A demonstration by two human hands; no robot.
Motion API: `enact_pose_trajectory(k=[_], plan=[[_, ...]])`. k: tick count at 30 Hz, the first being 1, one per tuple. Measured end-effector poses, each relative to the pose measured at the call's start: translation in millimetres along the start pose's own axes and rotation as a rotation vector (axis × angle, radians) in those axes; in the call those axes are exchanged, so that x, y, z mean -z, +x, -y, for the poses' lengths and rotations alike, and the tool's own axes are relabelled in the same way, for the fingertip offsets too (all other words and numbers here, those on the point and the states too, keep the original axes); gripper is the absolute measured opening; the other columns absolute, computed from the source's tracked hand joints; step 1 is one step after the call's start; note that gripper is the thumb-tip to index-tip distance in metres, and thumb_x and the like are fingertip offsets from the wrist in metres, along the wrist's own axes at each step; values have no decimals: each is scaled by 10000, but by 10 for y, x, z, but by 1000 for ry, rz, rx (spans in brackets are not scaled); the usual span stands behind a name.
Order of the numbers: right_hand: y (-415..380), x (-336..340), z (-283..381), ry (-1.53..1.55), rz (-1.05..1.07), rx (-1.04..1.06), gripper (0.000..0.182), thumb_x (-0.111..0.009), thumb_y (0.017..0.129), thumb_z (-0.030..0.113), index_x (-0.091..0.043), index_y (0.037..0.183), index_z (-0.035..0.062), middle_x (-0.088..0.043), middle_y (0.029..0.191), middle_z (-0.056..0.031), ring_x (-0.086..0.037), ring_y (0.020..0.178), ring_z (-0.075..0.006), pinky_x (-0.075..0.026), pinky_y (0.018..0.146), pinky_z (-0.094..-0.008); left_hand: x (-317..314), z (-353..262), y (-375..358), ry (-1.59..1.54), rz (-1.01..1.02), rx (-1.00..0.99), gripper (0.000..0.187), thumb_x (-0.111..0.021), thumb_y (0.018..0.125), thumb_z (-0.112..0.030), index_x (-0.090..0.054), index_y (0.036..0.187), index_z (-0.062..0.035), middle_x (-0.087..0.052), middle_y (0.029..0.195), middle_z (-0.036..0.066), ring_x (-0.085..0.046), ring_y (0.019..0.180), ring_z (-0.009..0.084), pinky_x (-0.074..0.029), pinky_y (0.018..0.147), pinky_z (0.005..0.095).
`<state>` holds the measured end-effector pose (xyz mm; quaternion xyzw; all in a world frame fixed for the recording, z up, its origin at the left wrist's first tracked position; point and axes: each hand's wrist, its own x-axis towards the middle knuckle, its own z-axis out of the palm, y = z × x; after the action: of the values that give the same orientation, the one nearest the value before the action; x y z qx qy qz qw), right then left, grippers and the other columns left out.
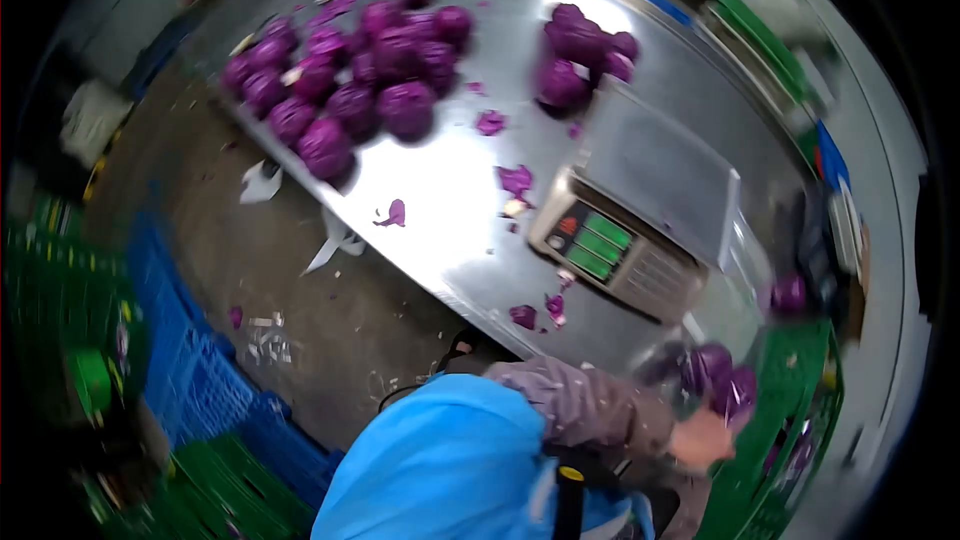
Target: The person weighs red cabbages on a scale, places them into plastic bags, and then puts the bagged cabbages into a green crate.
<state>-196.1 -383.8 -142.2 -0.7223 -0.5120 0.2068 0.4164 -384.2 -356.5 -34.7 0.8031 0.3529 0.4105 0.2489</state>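
At the lower right, my left hand (703, 440) is closed at a shiny clear plastic bag (738, 398) with purple cabbages (708, 368) inside, beside the table's corner. Motion blur softens the fingers. Just below it a second sleeve (690, 500) shows, but my right hand cannot be made out there. The scale (655, 180), with a lit green display (598, 245), stands on the metal table (450, 210) above the bag. Some purple cabbages (585, 50) lie behind the scale, and a larger pile (370, 70) covers the table's upper left.
Green crates (790, 370) stand by the bag at the right. Blue crates (195, 370) and more green crates (225, 475) are at the lower left. Leaf scraps (515, 180) lie on the table. Another cabbage (788, 292) is beyond the scale.
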Motion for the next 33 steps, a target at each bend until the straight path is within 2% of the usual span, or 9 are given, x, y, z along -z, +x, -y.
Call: enact_pose_trajectory(k=[4, 5, 10, 14, 16, 18, 21, 24, 33], plan=[[490, -1322, -347, 64, -107, 472, 826, -754, 573, 221, -350, 1280, 84, -440, 1196, -175, -508, 1025, -288, -407, 880, -376, 247, 316, -355, -157, 128, 290, 176, -550, 722, -137, -660, 842, -71, -591, 732, 166, -599, 668, 321, -471, 558, 429], [94, -1285, 736, 21, -100, 259, 846, -772, 553, 253, -357, 1268, 74, -421, 1187, -197, -475, 1053, -352, -388, 898, -407, 261, 413, -512, -134, 137, 264, 159, -546, 736, -140, -655, 825, -66, -596, 749, 167, -600, 666, 321, -469, 566, 433], [-101, -1025, 1262, -184, 485, 460, 881, -756, 574, 201, -286, 1288, -14, -326, 1288, -209, -322, 1215, -362, -282, 1012, -386, 557, 726, -1192, -358, 68, 571, 152, -504, 859, -171, -593, 880, -51, -562, 604, 119, -554, 527, 230, -430, 498, 341], [-400, -808, 827, 231, 620, 93, 653, -707, 651, 146, -404, 1200, -33, -370, 1242, -209, -397, 1155, -332, -352, 941, -375, 747, 721, -1466, -957, 198, 1067, 172, -494, 891, -128, -539, 857, 35, -548, 614, 43, -514, 527, 95, -400, 471, 231], [-553, -686, 954, -194, 576, 228, 371, -657, 705, 72, -510, 1038, 0, -524, 811, -86, -540, 697, -162, -445, 616, -247, 747, 667, -1567, -1133, 188, 1183, 187, -476, 905, -130, -542, 910, 46, -582, 704, 61, -558, 590, 110, -463, 530, 226], [-747, -629, 1159, 205, 814, -350, 313, -662, 702, 96, -546, 978, 7, -509, 716, -75, -530, 690, -142, -439, 592, -259, 790, 652, -1602, -1182, 262, 1243, 246, -445, 918, -138, -529, 996, 80, -609, 804, 121, -617, 682, 170, -525, 624, 251], [-821, -594, 1449, -76, 796, 334, 194, -682, 659, 123, -617, 834, 68, -568, 786, -66, -550, 746, -206, -455, 622, -296, 874, 589, -1535, -1294, 193, 1336, 289, -441, 925, -186, -532, 970, 85, -616, 837, 150, -629, 722, 192, -539, 668, 271], [-866, -603, 1518, -207, 728, 540, 255, -685, 644, 185, -602, 861, 79, -558, 851, -40, -539, 835, -230, -463, 660, -323, 887, 601, -1539, -1307, 181, 1373, 275, -451, 920, -182, -537, 969, 75, -617, 845, 146, -630, 732, 190, -538, 663, 266], [-966, -596, 1514, -254, 771, 660, 239, -664, 655, 190, -563, 845, 87, -515, 866, -50, -496, 852, -226, -392, 732, -347, 852, 544, -1525, -1218, 123, 1329, 128, -535, 867, -80, -579, 891, 37, -619, 801, 84, -607, 701, 124, -512, 618, 214]])
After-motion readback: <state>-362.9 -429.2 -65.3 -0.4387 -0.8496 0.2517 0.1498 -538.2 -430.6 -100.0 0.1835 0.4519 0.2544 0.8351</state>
